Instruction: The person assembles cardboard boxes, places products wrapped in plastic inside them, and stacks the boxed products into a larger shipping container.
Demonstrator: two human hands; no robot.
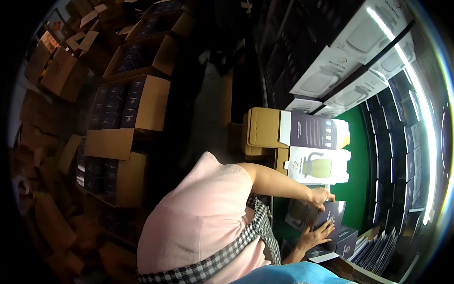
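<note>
A dark navy carton [336,214] with a small printed mark stands upright in front of me on the bench. My left hand [320,196] reaches across from the pink sleeve and grips the carton's upper edge, thumb and fingers bent around it. Lower down, my right hand [316,237] lies with fingers spread against the same carton's face. Close to the right hand sits another dark carton [347,242]. A white-fronted box [319,164] with a jug picture lies beyond the left hand, beside a dark printed side panel [309,130].
Flattened dark cartons [376,251] stand on edge at the lower right. White jug boxes [326,75] are stacked at the far right, near a green surface [355,189]. Dark cartons fill the shelves [395,142] alongside. Open brown boxes [151,102] hold dark cartons at left.
</note>
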